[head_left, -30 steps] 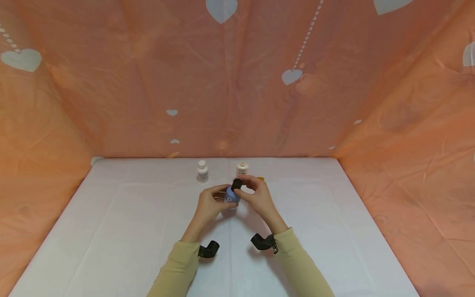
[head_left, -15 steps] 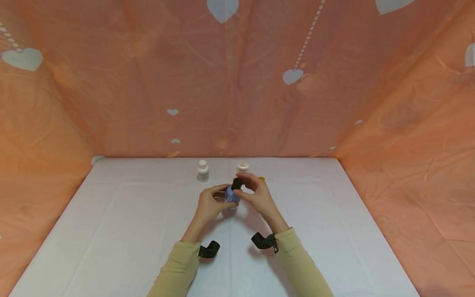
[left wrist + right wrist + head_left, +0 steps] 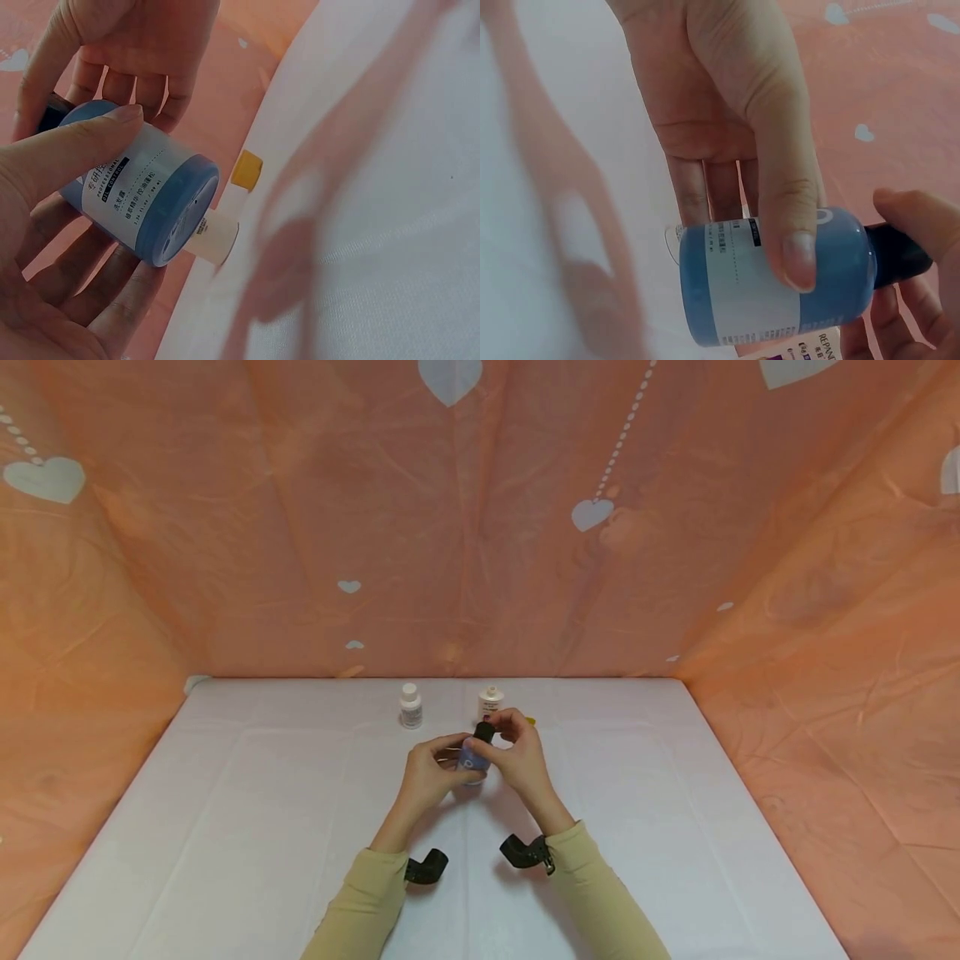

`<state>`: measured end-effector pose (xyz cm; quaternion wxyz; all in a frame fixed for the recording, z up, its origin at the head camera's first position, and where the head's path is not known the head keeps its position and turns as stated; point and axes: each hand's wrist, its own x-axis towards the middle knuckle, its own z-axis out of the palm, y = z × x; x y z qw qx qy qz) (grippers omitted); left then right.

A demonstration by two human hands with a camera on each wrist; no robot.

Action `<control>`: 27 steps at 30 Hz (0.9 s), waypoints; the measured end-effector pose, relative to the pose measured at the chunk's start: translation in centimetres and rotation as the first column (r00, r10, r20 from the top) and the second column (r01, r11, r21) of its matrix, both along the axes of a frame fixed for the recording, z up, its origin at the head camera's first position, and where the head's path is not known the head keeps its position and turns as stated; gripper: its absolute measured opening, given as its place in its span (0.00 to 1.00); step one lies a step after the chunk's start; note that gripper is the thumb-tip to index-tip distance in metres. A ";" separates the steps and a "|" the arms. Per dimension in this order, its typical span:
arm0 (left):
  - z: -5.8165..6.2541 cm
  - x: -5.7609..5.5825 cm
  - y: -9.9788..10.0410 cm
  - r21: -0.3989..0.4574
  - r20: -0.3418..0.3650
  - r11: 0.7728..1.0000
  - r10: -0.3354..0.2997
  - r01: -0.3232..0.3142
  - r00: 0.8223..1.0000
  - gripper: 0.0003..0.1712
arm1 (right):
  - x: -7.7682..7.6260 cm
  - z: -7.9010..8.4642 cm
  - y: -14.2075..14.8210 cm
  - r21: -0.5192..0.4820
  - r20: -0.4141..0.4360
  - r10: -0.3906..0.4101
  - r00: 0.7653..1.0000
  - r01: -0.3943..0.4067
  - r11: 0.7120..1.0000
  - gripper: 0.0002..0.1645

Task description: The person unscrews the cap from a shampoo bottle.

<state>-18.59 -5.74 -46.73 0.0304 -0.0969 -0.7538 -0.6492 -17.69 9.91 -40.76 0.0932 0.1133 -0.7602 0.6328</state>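
A small blue shampoo bottle [image 3: 473, 760] is held above the table, tilted with its black cap [image 3: 485, 732] toward the upper right. My left hand [image 3: 429, 774] grips the bottle's body; in the left wrist view its thumb [image 3: 82, 150] lies across the white label. At the cap end, my right hand [image 3: 522, 760] has its thumb and fingers around the black cap, as the right wrist view shows at the right edge. The cap sits on the bottle's neck. Little of the cap shows in the left wrist view.
Behind the hands stands a white bottle with an uncovered nozzle [image 3: 491, 697], partly hidden by the right hand. A yellow cap [image 3: 246, 169] lies beside it on the white table [image 3: 262, 827]. Another white bottle [image 3: 411, 708] stands back left. Orange curtains surround the table.
The shampoo bottle and both hands have shifted slightly right. My right thumb has moved across the cap to the left, and the right wrist has turned a little inward.
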 end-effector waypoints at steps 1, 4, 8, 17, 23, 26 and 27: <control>0.0 0.0 0.0 -0.001 -0.004 1.000 0.001 -0.001 1.000 0.33 | 0.0 0.0 0.0 0.009 -0.005 -0.007 1.000 0.007 1.000 0.21; 0.1 0.1 0.0 -0.001 -0.013 1.000 -0.004 0.004 1.000 0.32 | 0.0 0.0 0.1 0.026 -0.016 -0.011 1.000 0.012 1.000 0.20; 0.1 0.2 0.0 0.001 -0.018 1.000 -0.008 0.008 1.000 0.33 | 0.1 0.0 0.3 0.035 -0.025 0.018 1.000 -0.017 0.999 0.19; 0.2 0.2 -0.1 -0.007 -0.007 1.000 0.000 0.000 1.000 0.34 | 0.0 -0.1 1.0 0.071 -0.063 0.118 0.991 -0.114 0.991 0.21; 0.0 0.2 -0.1 -0.017 0.002 1.000 -0.001 0.001 1.000 0.34 | 0.0 -0.4 1.1 0.038 -0.040 0.134 0.990 -0.133 0.990 0.25; 0.1 0.2 0.0 -0.013 -0.012 1.000 -0.004 0.004 1.000 0.33 | 0.0 -0.5 0.8 -0.013 -0.029 0.112 0.993 -0.113 0.994 0.28; 0.1 0.2 0.0 -0.011 -0.018 1.000 -0.005 0.005 1.000 0.33 | 0.1 -0.6 0.7 -0.030 -0.026 0.097 0.995 -0.097 0.995 0.29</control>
